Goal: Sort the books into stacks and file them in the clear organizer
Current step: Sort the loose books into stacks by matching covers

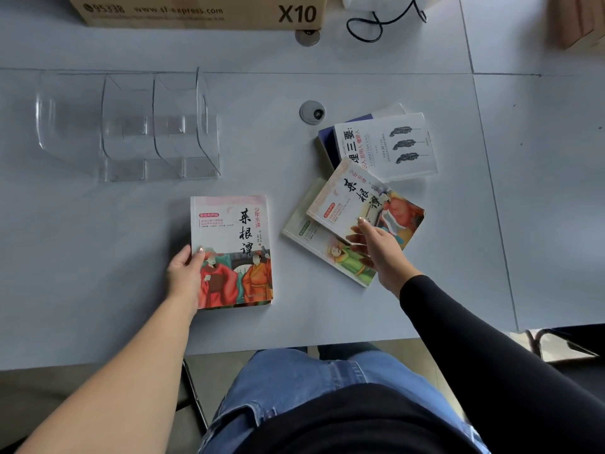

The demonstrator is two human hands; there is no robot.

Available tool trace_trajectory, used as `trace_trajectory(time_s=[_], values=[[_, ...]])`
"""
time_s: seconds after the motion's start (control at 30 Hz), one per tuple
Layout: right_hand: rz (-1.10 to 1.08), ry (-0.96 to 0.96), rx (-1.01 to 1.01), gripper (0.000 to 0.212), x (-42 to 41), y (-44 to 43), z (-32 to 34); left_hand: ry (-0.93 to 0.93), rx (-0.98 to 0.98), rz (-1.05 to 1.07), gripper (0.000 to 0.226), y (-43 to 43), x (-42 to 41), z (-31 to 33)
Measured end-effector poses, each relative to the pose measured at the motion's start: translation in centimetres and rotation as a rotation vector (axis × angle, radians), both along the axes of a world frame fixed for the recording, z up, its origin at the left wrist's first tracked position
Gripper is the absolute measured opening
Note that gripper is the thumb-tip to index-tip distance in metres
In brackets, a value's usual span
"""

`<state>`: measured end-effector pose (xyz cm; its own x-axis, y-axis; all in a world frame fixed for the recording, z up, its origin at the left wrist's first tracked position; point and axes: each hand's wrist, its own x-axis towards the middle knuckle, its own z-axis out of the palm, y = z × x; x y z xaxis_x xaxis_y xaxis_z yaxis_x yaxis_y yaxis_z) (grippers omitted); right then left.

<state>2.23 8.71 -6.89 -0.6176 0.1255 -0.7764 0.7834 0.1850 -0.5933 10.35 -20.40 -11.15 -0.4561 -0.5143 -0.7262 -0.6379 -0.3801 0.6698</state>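
Rightward of the flat book (229, 231), whose near-left edge the left hand (183, 273) grips, the right hand (383, 250) pinches the matching book (353, 194), lying skewed to it; the clear organizer (131, 126) sits beyond, nearer the left hand.

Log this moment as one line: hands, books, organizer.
left hand: grips edge of near book | right hand: pinches matching copy, over green book | clear organizer: no books inside | stage: sorting

A cardboard box (196, 11) stands at the far edge of the grey bench (98, 257). A black cable (366, 40) loops to the right of the box. One round grommet (307, 37) lies just under its right corner, and a second grommet (312, 112) lies nearer.
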Motion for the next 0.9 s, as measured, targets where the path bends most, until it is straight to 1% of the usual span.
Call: trace_trajectory(time_s=[0.07, 0.17, 0.2, 0.27, 0.33, 0.37, 0.43, 0.47, 0.57, 0.67, 0.77, 0.83, 0.9], values=[[-0.011, 0.014, 0.001, 0.026, -0.2, -0.1, -0.1, -0.060, -0.098, -0.030, 0.030, 0.2, 0.0, -0.2], [-0.022, 0.057, 0.012, 0.031, -0.3, -0.2, -0.2, -0.217, -0.430, -0.058, 0.038, 0.9, -0.3, 0.3], [-0.011, 0.078, 0.034, 0.031, -0.4, -0.1, -0.2, -0.236, -0.513, -0.035, 0.038, 1.4, -0.7, 0.8], [0.033, 0.114, 0.088, 0.031, -0.5, 0.1, 0.0, -0.204, -0.529, 0.017, 0.036, 2.9, -1.9, 1.3], [0.049, 0.139, 0.126, 0.035, -1.0, 0.5, 0.2, -0.141, -0.456, 0.015, 0.034, 5.3, -3.4, 1.7], [0.047, 0.152, 0.132, 0.033, -1.3, 0.7, 0.5, -0.115, -0.415, -0.007, 0.034, 6.6, -4.1, 1.8], [0.043, 0.169, 0.137, 0.027, -2.0, 1.4, 0.9, -0.112, -0.367, -0.082, 0.038, 9.6, -5.4, 2.3], [0.040, 0.172, 0.141, 0.030, -2.5, 1.7, 0.9, -0.109, -0.334, -0.117, 0.040, 11.0, -5.8, 2.5], [0.050, 0.190, 0.145, 0.032, -3.9, 3.1, 1.0, -0.076, -0.146, -0.163, 0.045, 15.2, -7.3, 3.4], [0.086, 0.195, 0.172, 0.033, -5.2, 4.7, 0.7, -0.138, 0.047, -0.123, 0.051, 18.4, -8.8, 4.3], [0.175, 0.199, 0.231, 0.035, -6.6, 5.9, 0.4, -0.222, 0.262, -0.042, 0.043, 20.5, -10.0, 4.7], [0.223, 0.172, 0.260, 0.044, -7.5, 6.6, -0.1, -0.260, 0.354, -0.023, 0.045, 21.4, -10.6, 4.7], [0.273, 0.140, 0.263, 0.055, -8.4, 7.1, -0.7, -0.277, 0.382, -0.014, 0.050, 21.9, -11.0, 4.0]])
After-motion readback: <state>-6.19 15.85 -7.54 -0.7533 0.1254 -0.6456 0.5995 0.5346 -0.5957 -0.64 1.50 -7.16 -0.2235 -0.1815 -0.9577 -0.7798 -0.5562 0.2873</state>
